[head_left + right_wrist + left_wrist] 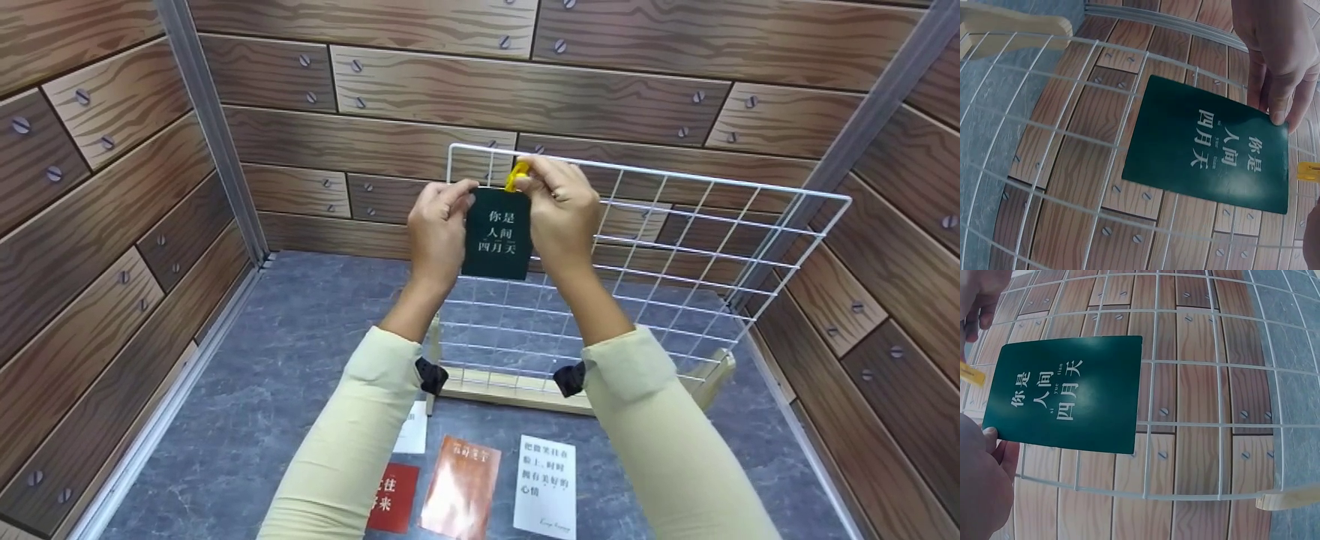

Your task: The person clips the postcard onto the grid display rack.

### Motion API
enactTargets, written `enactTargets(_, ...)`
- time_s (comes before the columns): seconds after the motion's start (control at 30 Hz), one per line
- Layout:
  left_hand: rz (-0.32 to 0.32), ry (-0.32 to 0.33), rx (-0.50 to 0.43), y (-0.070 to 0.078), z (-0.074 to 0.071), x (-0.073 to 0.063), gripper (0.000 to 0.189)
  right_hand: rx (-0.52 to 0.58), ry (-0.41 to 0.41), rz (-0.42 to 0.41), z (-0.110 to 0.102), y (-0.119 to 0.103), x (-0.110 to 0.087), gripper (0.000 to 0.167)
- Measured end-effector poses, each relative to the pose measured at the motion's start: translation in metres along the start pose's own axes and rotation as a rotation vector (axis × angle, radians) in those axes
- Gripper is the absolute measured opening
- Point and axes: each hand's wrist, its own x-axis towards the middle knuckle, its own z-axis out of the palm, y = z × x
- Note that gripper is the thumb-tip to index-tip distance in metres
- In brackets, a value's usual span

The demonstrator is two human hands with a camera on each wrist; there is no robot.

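Note:
A dark green card (496, 262) with white Chinese characters hangs upright in front of the upper left part of a white wire grid (712, 179). My left hand (437, 234) pinches the card's top left corner between thumb and fingers, which the right wrist view shows plainly. Between the fingers of my right hand (566, 214) is a yellow clip (516, 177), held at the card's top edge near the grid's upper wires. In the left wrist view the clip (971, 374) shows just off the card's edge, partly cut off by the frame.
The grid stands on a pale wooden base (517, 395) with wooden feet. On the grey floor in front lie a red card (396, 510), an orange card (459, 487), a white card (545, 514) and another white card (412, 433), partly behind my left sleeve. Wood-patterned walls surround the space.

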Motion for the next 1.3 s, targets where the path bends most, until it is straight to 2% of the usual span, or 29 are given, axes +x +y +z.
enactTargets(0.13,0.0,0.005,-0.006,0.0,0.001,0.0,0.016,-0.006,-0.017,-0.015,0.006,0.002,-0.001,0.021)
enactTargets(0.43,-0.023,0.005,-0.007,0.002,0.003,-0.001,0.017,-0.022,-0.01,0.051,0.011,0.003,-0.001,0.022)
enactTargets(0.9,-0.007,0.036,0.01,0.0,0.006,0.0,0.015,-0.068,-0.003,0.078,0.012,0.004,-0.005,0.02)
enactTargets(1.3,-0.005,0.038,-0.002,0.0,0.005,-0.001,0.016,-0.103,-0.019,0.105,0.012,0.002,-0.005,0.028)
